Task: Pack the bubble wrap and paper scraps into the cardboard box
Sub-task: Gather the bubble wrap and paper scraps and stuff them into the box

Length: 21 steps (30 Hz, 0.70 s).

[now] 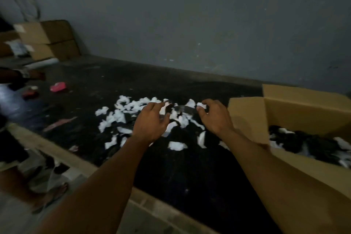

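Nearest the camera, two bare forearms are stretched forward from the bottom edge of the head view, over a dark-topped counter with a pale front rim. The left hand is held palm down above the scraps, its fingers spread and slightly curled, so its grip is wide and nothing is held in it. The right hand is raised just to the right of it, fingers curved and parted; a small white piece shows at its fingertips, but whether this is pinched or merely lies behind them cannot be told. Beneath and beyond both hands, the paper scraps are scattered as torn white pieces over the middle of the counter, mixed with dark patches that cannot be made out clearly; bubble wrap cannot be told apart in this dim light. The cardboard box stands open at the right, just beside the right forearm, with its flaps raised, and white and dark scraps already lie inside it. Farther left on the counter a pink object lies well apart from the scraps. Stacked brown cartons are seen against the grey wall at the far left. A foot in a sandal is visible on the floor at the lower left.
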Available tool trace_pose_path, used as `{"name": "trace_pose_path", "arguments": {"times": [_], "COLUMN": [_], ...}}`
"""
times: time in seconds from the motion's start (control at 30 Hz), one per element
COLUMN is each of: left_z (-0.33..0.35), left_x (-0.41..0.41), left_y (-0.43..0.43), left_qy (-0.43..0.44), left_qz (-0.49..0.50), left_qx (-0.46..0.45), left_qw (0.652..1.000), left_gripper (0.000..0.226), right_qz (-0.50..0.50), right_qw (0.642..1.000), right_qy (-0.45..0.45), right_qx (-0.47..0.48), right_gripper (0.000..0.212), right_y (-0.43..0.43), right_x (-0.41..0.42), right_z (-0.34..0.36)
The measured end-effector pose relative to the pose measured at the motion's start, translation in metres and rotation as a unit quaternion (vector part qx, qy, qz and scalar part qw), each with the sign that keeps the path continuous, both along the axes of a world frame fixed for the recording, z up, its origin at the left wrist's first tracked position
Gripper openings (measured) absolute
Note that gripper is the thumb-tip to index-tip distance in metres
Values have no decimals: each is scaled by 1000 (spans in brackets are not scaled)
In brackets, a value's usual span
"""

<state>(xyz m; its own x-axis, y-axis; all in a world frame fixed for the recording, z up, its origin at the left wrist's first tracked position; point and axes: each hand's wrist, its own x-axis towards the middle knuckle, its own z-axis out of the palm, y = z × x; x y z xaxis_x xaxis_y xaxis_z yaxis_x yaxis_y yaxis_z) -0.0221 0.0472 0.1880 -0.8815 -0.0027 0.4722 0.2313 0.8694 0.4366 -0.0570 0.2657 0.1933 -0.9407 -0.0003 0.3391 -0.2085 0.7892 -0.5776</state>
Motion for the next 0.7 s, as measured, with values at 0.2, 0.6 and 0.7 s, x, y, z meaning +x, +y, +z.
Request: {"name": "trace_pose_path", "arguments": {"times": [0.2, 0.6, 0.7], "left_z": [-36, -118, -129], "left_x": [29, -5, -32], "left_y": [-125, -207, -213], "left_qy": [-44, -84, -91], "left_qz": [35, 45, 52], "left_qx": [-7, 16, 23], "left_qw": [998, 995, 994], "left_gripper": [45, 64, 67], "right_qz": [43, 53, 49], "right_qw": [998, 993, 992], "right_qy": [-39, -101, -108], "right_qx": [-18, -38, -43], "right_gripper": [42, 58, 62], "right_y": [-130, -220, -229], "right_x": [23, 1, -33], "right_z": [-42, -112, -126]}}
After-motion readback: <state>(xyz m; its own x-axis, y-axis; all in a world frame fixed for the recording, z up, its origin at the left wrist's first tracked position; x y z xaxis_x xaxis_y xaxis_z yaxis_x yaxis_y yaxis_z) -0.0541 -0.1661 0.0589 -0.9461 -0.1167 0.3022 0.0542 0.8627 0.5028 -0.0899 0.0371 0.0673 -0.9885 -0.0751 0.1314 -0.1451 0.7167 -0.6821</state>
